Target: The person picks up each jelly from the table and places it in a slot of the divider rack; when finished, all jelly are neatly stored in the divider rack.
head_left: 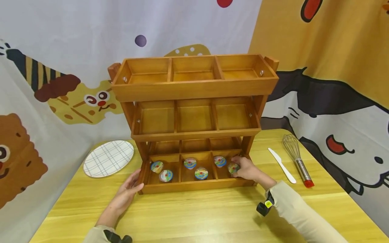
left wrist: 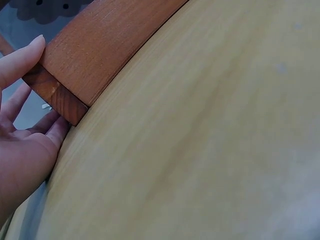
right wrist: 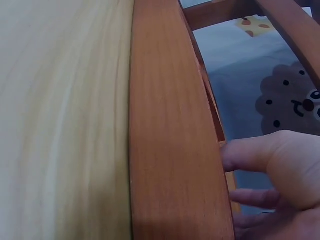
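Observation:
A three-tier wooden rack [head_left: 194, 91] stands on the table, each tier split into three compartments. My left hand [head_left: 129, 189] holds the bottom tier's left front corner, thumb at the front and fingers along the side; the left wrist view shows the thumb [left wrist: 22, 60] at the wood's edge. My right hand [head_left: 247, 168] reaches into the bottom right compartment and grips a small jelly cup [head_left: 233, 168] between thumb and fingers. Beside it sits another jelly cup [head_left: 220, 161]. Two jelly cups [head_left: 201, 173] lie in the middle compartment and two [head_left: 166, 176] in the left one. In the right wrist view the front board hides the cups.
A white checked plate [head_left: 108, 158] lies left of the rack. To its right are a white knife [head_left: 282, 165] and a whisk [head_left: 297, 160] with a red handle end. A printed cloth [head_left: 194, 27] hangs behind the wooden table [head_left: 194, 216].

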The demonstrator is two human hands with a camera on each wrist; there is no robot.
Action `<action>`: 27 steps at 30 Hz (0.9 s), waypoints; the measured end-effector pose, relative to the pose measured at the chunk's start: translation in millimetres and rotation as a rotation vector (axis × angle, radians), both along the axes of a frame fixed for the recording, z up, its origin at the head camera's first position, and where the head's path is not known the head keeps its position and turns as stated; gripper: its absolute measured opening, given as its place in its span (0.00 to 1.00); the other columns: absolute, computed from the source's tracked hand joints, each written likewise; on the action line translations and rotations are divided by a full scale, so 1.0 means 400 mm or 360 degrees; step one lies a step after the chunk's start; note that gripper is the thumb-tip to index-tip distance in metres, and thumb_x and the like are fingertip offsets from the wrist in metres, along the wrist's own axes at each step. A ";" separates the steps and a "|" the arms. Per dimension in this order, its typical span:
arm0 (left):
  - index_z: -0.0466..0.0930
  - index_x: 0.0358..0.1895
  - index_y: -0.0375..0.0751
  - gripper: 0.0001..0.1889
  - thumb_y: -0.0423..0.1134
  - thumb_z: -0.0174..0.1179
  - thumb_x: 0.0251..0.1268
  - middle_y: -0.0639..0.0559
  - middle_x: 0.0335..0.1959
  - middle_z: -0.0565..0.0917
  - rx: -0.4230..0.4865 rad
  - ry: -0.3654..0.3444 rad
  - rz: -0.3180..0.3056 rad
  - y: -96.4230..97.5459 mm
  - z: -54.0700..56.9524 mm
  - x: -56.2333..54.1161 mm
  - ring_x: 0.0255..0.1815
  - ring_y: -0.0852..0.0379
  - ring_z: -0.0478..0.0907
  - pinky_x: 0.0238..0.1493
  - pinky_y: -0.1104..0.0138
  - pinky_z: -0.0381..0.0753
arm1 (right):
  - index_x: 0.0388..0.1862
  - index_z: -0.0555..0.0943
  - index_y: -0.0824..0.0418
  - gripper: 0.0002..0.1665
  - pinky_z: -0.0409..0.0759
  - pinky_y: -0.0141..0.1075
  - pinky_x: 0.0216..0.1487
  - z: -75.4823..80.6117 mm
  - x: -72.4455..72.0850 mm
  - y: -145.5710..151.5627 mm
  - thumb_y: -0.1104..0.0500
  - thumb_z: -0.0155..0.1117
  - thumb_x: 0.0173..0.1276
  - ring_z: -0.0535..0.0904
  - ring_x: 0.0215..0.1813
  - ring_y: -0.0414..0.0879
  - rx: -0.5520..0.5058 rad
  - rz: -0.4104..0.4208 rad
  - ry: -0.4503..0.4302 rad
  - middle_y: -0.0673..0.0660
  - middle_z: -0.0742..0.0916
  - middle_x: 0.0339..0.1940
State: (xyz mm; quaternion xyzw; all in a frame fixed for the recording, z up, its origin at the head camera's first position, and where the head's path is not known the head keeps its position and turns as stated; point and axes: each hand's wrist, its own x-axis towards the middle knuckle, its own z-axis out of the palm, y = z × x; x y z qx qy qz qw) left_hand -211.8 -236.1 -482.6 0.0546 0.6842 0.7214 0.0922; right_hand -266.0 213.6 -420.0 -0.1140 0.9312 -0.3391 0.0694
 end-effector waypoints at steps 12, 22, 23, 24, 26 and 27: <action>0.44 0.69 0.46 0.35 0.34 0.51 0.62 0.48 0.67 0.48 -0.0015 -0.0007 0.0016 0.007 0.002 -0.002 0.56 0.72 0.56 0.51 0.84 0.61 | 0.48 0.74 0.68 0.21 0.78 0.44 0.44 -0.044 0.099 0.045 0.65 0.64 0.54 0.79 0.45 0.56 -0.0176 0.0078 0.0565 0.64 0.82 0.44; 0.45 0.69 0.44 0.35 0.34 0.52 0.61 0.53 0.64 0.52 0.0014 -0.0010 -0.0009 0.020 -0.004 -0.012 0.55 0.74 0.59 0.51 0.83 0.61 | 0.43 0.78 0.64 0.25 0.72 0.22 0.50 -0.092 0.240 0.121 0.69 0.70 0.42 0.79 0.46 0.52 0.0118 0.0074 0.1171 0.58 0.82 0.47; 0.44 0.69 0.44 0.35 0.34 0.52 0.61 0.54 0.63 0.53 0.0018 -0.0004 -0.0013 0.018 -0.006 -0.012 0.55 0.74 0.59 0.51 0.83 0.61 | 0.43 0.78 0.64 0.25 0.70 0.18 0.51 -0.093 0.248 0.130 0.69 0.70 0.41 0.79 0.45 0.51 0.0130 0.0082 0.1170 0.58 0.82 0.46; 0.44 0.69 0.44 0.35 0.33 0.52 0.61 0.55 0.62 0.53 0.0027 -0.0001 -0.0018 0.015 -0.008 -0.012 0.55 0.74 0.59 0.51 0.84 0.61 | 0.44 0.78 0.64 0.26 0.67 0.15 0.51 -0.094 0.254 0.139 0.69 0.70 0.41 0.79 0.45 0.51 0.0142 0.0088 0.1156 0.57 0.83 0.46; 0.44 0.69 0.43 0.35 0.33 0.51 0.61 0.58 0.61 0.55 0.0041 0.0013 -0.0021 0.008 -0.012 -0.012 0.55 0.74 0.59 0.51 0.84 0.62 | 0.44 0.78 0.63 0.26 0.69 0.15 0.49 -0.096 0.260 0.157 0.69 0.70 0.41 0.79 0.44 0.49 0.0183 0.0091 0.1105 0.56 0.83 0.44; 0.44 0.69 0.43 0.35 0.33 0.51 0.62 0.58 0.61 0.55 0.0038 0.0023 -0.0021 0.006 -0.013 -0.012 0.55 0.74 0.59 0.50 0.84 0.62 | 0.45 0.78 0.64 0.26 0.71 0.17 0.46 -0.097 0.260 0.166 0.69 0.70 0.42 0.80 0.43 0.48 0.0200 0.0091 0.1068 0.56 0.84 0.43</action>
